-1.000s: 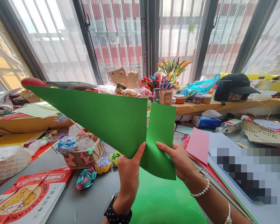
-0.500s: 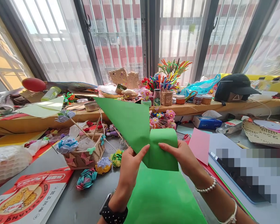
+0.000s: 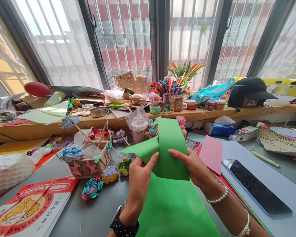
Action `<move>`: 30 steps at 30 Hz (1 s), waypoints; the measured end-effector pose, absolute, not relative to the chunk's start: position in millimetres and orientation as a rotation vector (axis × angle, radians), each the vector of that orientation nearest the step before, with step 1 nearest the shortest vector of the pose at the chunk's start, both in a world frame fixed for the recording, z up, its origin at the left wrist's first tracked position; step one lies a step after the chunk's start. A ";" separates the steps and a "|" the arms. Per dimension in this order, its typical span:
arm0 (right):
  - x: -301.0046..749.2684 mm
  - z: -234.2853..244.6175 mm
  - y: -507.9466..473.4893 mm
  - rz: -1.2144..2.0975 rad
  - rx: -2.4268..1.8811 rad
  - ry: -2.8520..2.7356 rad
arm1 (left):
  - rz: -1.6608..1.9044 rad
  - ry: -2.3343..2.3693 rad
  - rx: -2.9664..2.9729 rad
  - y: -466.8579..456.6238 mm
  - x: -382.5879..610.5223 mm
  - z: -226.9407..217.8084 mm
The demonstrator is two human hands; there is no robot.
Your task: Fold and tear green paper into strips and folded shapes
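A piece of green paper [image 3: 172,148] is held up between both hands, with a slit running down its middle from the top. My left hand [image 3: 142,176] pinches it at the lower left, thumb on the near face by the foot of the slit. The left flap bends over and points left. My right hand [image 3: 193,166] grips the right edge, thumb in front and fingers behind. The right part stands up and curves at its top. Below the hands lies a larger green sheet [image 3: 177,207] on the grey table.
Left are a cardboard box [image 3: 88,164] with paper flowers, a folded-paper ball [image 3: 91,188] and a red-white bag [image 3: 31,207]. Right lie a phone [image 3: 256,186], pink paper [image 3: 211,153] and white sheets. A lidded cup [image 3: 139,126] stands behind; the wooden sill [image 3: 199,114] is crowded with craft supplies.
The left flap has folded down toward me, uncovering the lidded cup behind. The right part has risen from curled over to standing taller. Both hands keep their hold nearly in place.
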State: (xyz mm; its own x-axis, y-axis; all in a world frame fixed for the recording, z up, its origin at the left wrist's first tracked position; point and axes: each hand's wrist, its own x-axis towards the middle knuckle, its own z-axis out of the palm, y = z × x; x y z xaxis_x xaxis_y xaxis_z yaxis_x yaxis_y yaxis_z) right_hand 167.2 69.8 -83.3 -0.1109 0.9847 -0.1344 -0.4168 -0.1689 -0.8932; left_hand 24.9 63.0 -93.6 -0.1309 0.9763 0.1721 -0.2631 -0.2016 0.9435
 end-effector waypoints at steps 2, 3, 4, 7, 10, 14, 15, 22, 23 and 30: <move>168.1 -82.5 69.9 1.553 -0.949 -0.853 | 1.520 0.935 1.004 62.5 26.8 -93.3; 168.3 -82.3 69.8 1.553 -0.945 -0.856 | 1.502 0.917 0.956 62.5 27.7 -93.2; 168.5 -82.0 69.7 1.552 -0.942 -0.860 | 1.484 0.906 0.909 62.7 28.4 -93.2; 169.1 -81.1 69.4 1.545 -0.963 -0.867 | 1.440 0.919 0.832 63.6 29.5 -93.4; 171.1 -79.1 68.9 1.525 -0.991 -0.894 | 1.467 0.929 0.872 63.8 29.0 -93.5; 176.2 -74.5 67.8 1.510 -0.962 -0.979 | 1.594 0.946 1.055 60.4 28.9 -90.8; 177.5 -73.1 67.4 1.507 -0.951 -0.998 | 1.629 0.957 1.101 58.9 29.0 -89.5; 177.7 -65.4 62.4 1.466 -0.969 -1.008 | 1.750 0.958 1.216 54.0 29.0 -85.5; 176.8 -64.8 61.7 1.456 -0.979 -1.005 | 1.739 0.941 1.190 55.1 28.9 -86.7; 174.2 -66.7 61.9 1.416 -0.992 -0.991 | 1.735 0.940 1.146 60.6 30.2 -93.0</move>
State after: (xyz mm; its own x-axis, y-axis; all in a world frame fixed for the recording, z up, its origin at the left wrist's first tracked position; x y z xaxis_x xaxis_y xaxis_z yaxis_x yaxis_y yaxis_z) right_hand 174.2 61.9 -66.7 -0.0605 0.9972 -0.0446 -0.2994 -0.0607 -0.9522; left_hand 30.2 60.6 -93.0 -0.2359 0.9179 0.3191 -0.2342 -0.3723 0.8981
